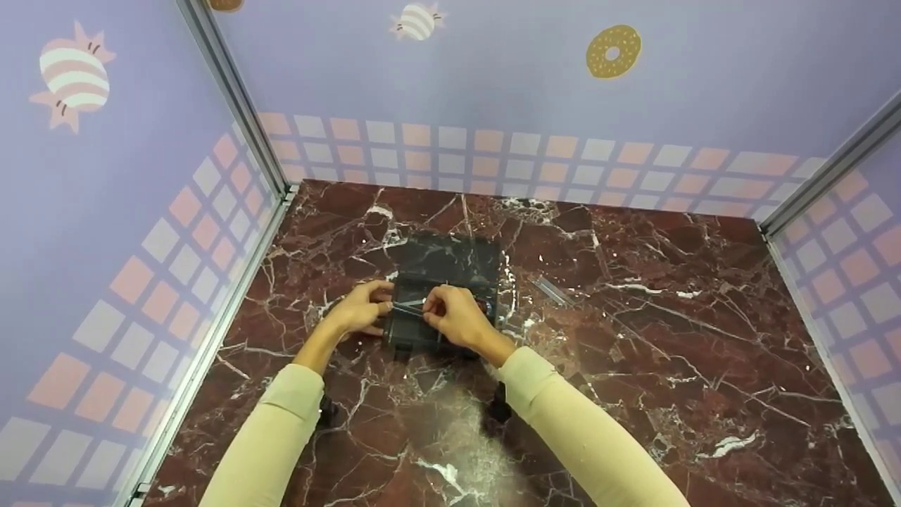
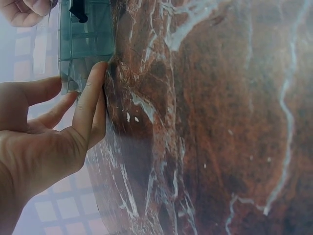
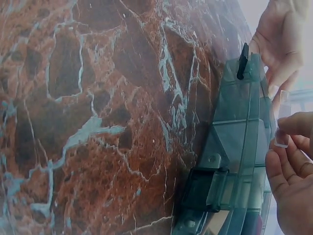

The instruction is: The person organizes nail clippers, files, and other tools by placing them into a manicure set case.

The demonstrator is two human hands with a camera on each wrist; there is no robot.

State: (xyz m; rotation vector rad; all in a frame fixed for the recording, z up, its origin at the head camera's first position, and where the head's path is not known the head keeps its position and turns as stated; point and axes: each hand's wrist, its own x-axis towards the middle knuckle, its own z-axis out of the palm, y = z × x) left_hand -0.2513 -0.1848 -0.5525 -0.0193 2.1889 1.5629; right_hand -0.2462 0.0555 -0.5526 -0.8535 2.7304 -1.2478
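Observation:
A dark, see-through plastic compartment box stands on the table with its lid folded back toward the wall. My right hand is over the box's open compartments, pinching a thin clear plastic divider between thumb and fingertips. The strip's far end reaches toward the box's left side. My left hand rests against that left side, its fingers fairly straight and spread along the end wall. Dark latches show on the box's front wall. Part of the compartments is hidden under the right hand.
Another clear plastic strip lies on the marbled table to the right of the box. Patterned panels enclose the table at the back and both sides. Metal edging runs along the left side.

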